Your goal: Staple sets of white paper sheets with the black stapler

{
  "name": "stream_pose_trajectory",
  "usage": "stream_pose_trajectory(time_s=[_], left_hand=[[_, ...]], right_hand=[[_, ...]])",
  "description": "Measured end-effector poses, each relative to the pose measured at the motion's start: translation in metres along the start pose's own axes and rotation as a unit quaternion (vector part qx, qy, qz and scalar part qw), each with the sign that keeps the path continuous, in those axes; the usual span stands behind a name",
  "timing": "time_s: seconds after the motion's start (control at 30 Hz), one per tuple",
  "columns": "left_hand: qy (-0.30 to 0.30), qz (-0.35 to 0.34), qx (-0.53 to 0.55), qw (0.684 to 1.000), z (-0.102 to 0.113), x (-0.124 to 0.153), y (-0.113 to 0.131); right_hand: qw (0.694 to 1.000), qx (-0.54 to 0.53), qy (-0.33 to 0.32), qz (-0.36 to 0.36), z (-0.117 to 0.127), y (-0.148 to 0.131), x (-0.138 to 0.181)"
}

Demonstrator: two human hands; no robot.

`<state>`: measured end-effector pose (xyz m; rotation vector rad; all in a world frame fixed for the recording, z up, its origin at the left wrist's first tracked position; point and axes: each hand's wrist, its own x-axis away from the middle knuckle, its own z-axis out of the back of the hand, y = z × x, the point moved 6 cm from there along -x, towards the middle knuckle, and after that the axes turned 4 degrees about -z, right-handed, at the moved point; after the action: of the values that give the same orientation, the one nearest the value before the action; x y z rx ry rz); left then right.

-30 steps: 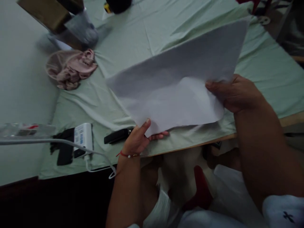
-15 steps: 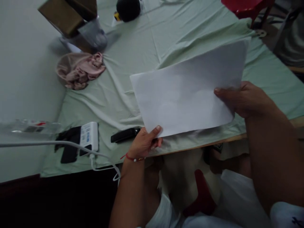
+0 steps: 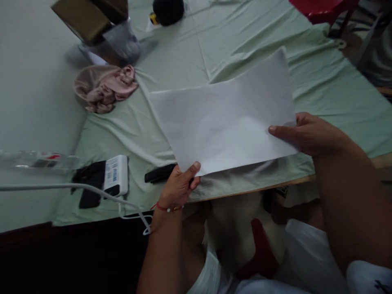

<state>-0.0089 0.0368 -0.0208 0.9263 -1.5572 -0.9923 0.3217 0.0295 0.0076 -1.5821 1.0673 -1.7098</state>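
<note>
White paper (image 3: 226, 122) is held up over the front edge of the cloth-covered table, its far right corner bent upward. I cannot tell whether it is one sheet or several. My left hand (image 3: 180, 183) pinches its near left corner, thumb on top. At the right edge my right hand (image 3: 312, 132) grips it, thumb lying on the upper face and fingers hidden beneath. Just left of my left hand lies a long black object (image 3: 159, 173), partly covered by the hand; it looks like a stapler.
A pale green cloth (image 3: 183, 53) covers the table. On the left are a white power bank (image 3: 121, 173) with a cable (image 3: 76, 186), a black phone (image 3: 90, 197) and a clear bottle (image 3: 39, 160). Behind them sit pink fabric (image 3: 113, 87) and a cardboard box (image 3: 81, 20). A red stool (image 3: 324, 10) stands beyond.
Both hands have moved left with the paper. Its right side has swung inward and curls up more at the far corner. The left hand now covers more of the black object.
</note>
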Motion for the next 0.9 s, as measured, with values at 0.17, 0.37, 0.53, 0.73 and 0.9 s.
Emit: stream_pose_trajectory(time_s=[0.17,0.37,0.53,0.73,0.9], left_hand=[[-0.004,0.001,0.012,1.0,0.0,0.001,0.0],[0.0,-0.006,0.069,0.998,0.006,0.006,0.007],[0.016,-0.026,0.049,0.998,0.012,0.005,0.006],[0.056,-0.103,0.011,0.993,0.018,0.003,0.012],[0.204,-0.258,-0.021,0.944,0.047,0.007,0.027]], right_hand=[[0.998,0.041,0.035,0.042,-0.011,-0.009,0.001],[0.993,-0.033,-0.051,0.102,-0.008,-0.007,0.002],[0.993,0.06,-0.091,0.037,-0.018,-0.003,0.002],[0.999,0.01,0.005,0.05,-0.022,-0.013,-0.001],[0.991,-0.097,0.058,0.064,-0.013,-0.02,0.002]])
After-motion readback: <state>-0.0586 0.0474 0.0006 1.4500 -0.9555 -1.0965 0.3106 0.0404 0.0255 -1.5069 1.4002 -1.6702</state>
